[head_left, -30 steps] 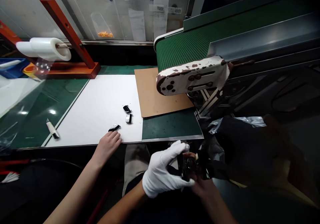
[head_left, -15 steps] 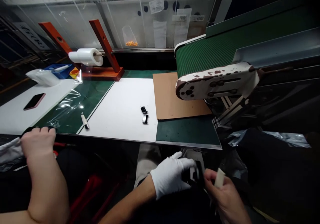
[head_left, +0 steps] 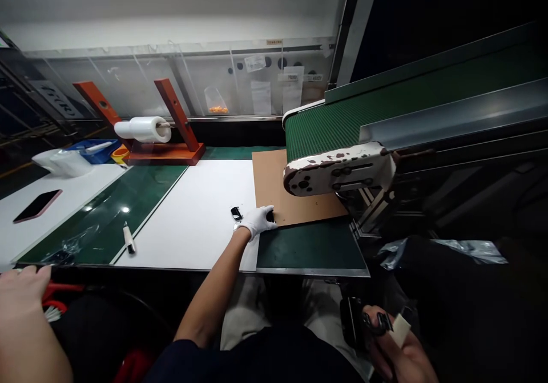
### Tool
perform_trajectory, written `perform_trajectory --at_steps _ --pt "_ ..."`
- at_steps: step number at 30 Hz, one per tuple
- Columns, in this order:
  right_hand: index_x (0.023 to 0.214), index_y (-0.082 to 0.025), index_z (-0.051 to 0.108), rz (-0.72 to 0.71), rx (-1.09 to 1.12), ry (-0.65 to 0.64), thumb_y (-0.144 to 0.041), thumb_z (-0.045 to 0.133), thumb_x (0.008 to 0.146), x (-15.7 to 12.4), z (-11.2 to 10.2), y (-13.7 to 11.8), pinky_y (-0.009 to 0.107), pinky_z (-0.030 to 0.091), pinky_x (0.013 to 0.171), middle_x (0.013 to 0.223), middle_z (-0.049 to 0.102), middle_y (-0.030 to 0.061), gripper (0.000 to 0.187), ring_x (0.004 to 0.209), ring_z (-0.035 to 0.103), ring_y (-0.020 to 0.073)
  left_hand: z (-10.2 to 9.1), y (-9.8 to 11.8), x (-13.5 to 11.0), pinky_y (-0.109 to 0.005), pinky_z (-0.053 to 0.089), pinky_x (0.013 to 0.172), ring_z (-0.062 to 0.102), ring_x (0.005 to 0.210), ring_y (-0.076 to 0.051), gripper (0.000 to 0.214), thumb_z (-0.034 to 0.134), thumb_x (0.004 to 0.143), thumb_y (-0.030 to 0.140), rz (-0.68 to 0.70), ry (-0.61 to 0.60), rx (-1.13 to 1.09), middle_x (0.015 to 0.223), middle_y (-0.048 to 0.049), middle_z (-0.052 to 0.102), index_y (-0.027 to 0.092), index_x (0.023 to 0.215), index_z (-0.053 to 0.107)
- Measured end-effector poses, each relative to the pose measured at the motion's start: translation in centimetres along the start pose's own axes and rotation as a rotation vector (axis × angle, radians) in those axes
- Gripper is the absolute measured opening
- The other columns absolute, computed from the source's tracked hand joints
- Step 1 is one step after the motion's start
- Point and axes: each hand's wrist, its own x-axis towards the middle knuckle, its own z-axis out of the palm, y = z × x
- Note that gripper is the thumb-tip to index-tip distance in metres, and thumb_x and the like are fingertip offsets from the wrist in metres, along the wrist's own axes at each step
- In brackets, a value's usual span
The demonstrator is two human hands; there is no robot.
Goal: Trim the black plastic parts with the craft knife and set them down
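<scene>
The left hand [head_left: 258,221], in a white glove, lies on the bench at 12 o'clock from the person. Its fingers are curled closed around a small black part [head_left: 270,216] at the cardboard sheet [head_left: 274,180] edge. A second black part [head_left: 236,213] lies on the white sheet [head_left: 192,217], just beside the glove at its 9 o'clock.

The right hand [head_left: 396,351] is bare and sits low at 5 o'clock. It is closed, pinching a glossy clip [head_left: 379,323] and a white tab [head_left: 401,329].

The conveyor [head_left: 342,126] stands at 2 o'clock, over the cardboard sheet. A pen-shaped tool [head_left: 128,239] lies at 10 o'clock. Another person's hand [head_left: 21,289] rests at 8 o'clock.
</scene>
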Motion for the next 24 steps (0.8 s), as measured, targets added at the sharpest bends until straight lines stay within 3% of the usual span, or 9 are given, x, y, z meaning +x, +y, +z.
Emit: perform_trajectory --at_steps 3,6,9,11,14,19,24 --pt "0.066 -0.017 0.059 0.017 0.002 0.002 -0.059 0.066 0.075 0.3 -0.2 0.3 0.025 0.012 0.046 0.044 0.027 -0.0088 0.043 0.043 0.014 0.0046 0.4 0.2 -1.3 -0.055 0.043 0.099 0.052 0.12 -0.03 0.045 0.062 0.089 0.031 -0.001 -0.007 -0.025 0.134 -0.013 0.051 0.016 0.129 0.049" --pt "0.072 -0.017 0.063 0.058 0.032 0.015 -0.058 0.069 0.073 0.7 -0.4 1.0 0.025 0.01 0.047 0.045 0.031 -0.0083 0.042 0.043 0.015 0.0044 1.3 1.9 -5.3 -0.054 0.032 0.11 0.037 0.135 -0.035 0.082 0.073 0.079 0.036 0.054 -0.009 -0.098 0.148 -0.0194 0.037 0.017 0.145 0.028" --pt "0.072 -0.016 0.063 0.108 0.062 -0.032 -0.057 0.068 0.074 1.1 0.0 1.4 0.023 0.009 0.046 0.045 0.029 -0.0089 0.041 0.044 0.015 0.004 2.9 4.6 -10.5 -0.044 0.036 0.111 0.041 0.134 -0.032 0.119 0.085 0.059 0.045 0.193 -0.115 -0.208 0.148 -0.0137 0.041 0.025 0.15 0.012" --pt "0.069 -0.016 0.062 0.142 0.096 -0.071 -0.055 0.072 0.072 1.4 0.7 1.4 0.021 0.008 0.044 0.048 0.029 -0.0088 0.041 0.044 0.016 0.0033 4.1 6.5 -13.2 -0.042 0.035 0.112 0.043 0.133 -0.032 0.133 0.09 0.048 0.045 0.37 -0.213 -0.381 0.147 -0.0137 0.043 0.024 0.151 0.009" --pt "0.07 -0.016 0.059 0.167 0.158 -0.107 -0.052 0.076 0.069 1.7 1.6 1.1 0.018 0.01 0.042 0.054 0.032 -0.0083 0.04 0.046 0.018 0.0032 5.3 8.7 -15.2 -0.041 0.039 0.108 0.05 0.128 -0.032 0.126 0.089 0.051 0.042 0.495 -0.273 -0.549 0.142 -0.0149 0.049 0.024 0.151 0.014" --pt "0.066 -0.016 0.056 0.162 0.168 -0.159 -0.056 0.078 0.064 2.2 2.1 0.6 0.017 0.014 0.039 0.051 0.031 -0.0091 0.046 0.044 0.02 0.0033 5.0 10.0 -15.7 -0.035 0.048 0.1 0.062 0.115 -0.025 0.113 0.086 0.061 0.032 0.421 -0.221 -0.493 0.129 -0.0071 0.062 0.031 0.149 0.016" --pt "0.062 -0.016 0.057 0.161 0.129 -0.159 -0.055 0.08 0.061 2.5 1.9 0.5 0.018 0.013 0.038 0.046 0.031 -0.0094 0.046 0.041 0.022 0.0029 4.5 10.6 -16.1 -0.034 0.05 0.099 0.062 0.115 -0.024 0.107 0.083 0.066 0.03 0.394 -0.178 -0.417 0.13 -0.0056 0.061 0.031 0.149 0.015"
